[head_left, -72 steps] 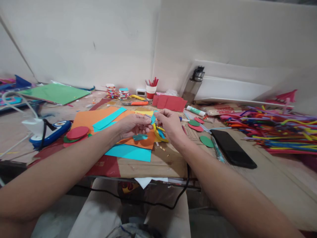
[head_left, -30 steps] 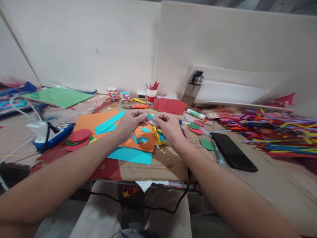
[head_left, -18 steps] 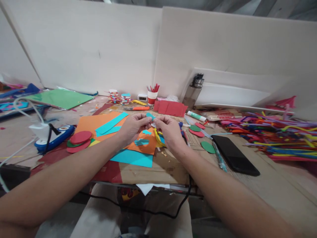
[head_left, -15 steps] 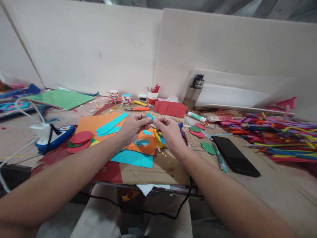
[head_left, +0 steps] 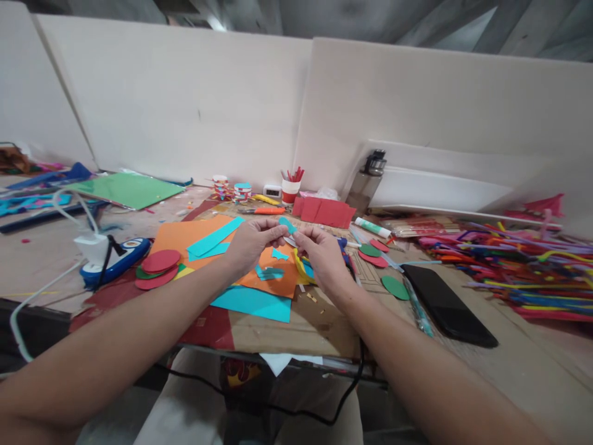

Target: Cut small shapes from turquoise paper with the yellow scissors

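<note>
The left hand (head_left: pixel 254 244) and the right hand (head_left: pixel 320 252) meet just above the middle of the worktable, each with thumb and forefinger pinched on a small turquoise paper piece (head_left: pixel 287 224), which is raised clear of the surface and spans the gap between the fingertips. Its exact outline is hard to make out, since the fingers cover its ends. Beneath and beside the left hand lies a large orange paper sheet (head_left: pixel 173 238), with long turquoise paper strips (head_left: pixel 215 240) on it near the wrist. Small turquoise paper scraps (head_left: pixel 270 273) rest on the orange sheet below the hands, and a wide turquoise paper rectangle (head_left: pixel 254 303) lies along its near edge, over a brown cardboard sheet (head_left: pixel 282 335). A yellow looped object (head_left: pixel 303 269) sits just beside the right hand, partly hidden by it. To the left, red paper discs (head_left: pixel 160 261) overlap a green one next to a blue-and-white power strip (head_left: pixel 127 254). To the right are a flat green paper disc (head_left: pixel 395 288), a black smartphone (head_left: pixel 447 303) and a heap of multicoloured fuzzy stems (head_left: pixel 514 266). Behind the hands stand a red-and-white cup (head_left: pixel 290 193) of red sticks and a leaning grey translucent bottle (head_left: pixel 364 188), with red paper rectangles (head_left: pixel 324 212) between them and a white-and-green glue stick (head_left: pixel 373 228) lying nearer the right hand.
</note>
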### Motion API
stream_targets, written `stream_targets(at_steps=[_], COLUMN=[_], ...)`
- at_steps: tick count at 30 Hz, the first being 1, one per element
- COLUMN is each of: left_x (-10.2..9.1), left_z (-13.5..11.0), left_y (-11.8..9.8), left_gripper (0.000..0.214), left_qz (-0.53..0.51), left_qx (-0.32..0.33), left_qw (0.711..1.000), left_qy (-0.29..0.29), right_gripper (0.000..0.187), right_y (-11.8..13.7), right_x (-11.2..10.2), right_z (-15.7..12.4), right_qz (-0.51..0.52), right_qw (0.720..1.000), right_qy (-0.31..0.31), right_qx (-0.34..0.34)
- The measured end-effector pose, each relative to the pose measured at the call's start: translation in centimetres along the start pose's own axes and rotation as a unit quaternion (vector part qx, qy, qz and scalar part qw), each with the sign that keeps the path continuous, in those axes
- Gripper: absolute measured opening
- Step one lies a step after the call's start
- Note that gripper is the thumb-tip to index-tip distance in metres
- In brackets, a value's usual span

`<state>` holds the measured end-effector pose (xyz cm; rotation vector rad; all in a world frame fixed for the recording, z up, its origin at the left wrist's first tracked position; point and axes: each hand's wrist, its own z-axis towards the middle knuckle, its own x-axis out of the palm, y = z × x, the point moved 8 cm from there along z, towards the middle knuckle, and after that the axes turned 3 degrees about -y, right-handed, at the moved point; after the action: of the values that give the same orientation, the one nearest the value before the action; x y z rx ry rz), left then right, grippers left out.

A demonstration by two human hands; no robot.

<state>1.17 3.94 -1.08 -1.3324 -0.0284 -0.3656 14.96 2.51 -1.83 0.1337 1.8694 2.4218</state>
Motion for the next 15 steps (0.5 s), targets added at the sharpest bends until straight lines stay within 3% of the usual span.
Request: stream_targets(at_steps=[4, 15], left_x=[-0.06, 0.06], left_z=[0.11, 0.17], left_y=[-0.07, 0.24], left_gripper=[0.021, 0.018], left_qz=[0.018, -0.029], left_qx=[0.019, -0.008], left_qw=[1.000, 0.999], left_qy=[0.007, 0.013], right_gripper=[0.024, 0.022], right_y=[-0.03, 0.64], right_x=[-0.02, 0.34], right_z=[0.09, -0.37], right_qz=[0.005, -0.015], right_qw=[1.000, 1.000], right_qy=[-0.002, 0.010], right_qx=[0.002, -0.011])
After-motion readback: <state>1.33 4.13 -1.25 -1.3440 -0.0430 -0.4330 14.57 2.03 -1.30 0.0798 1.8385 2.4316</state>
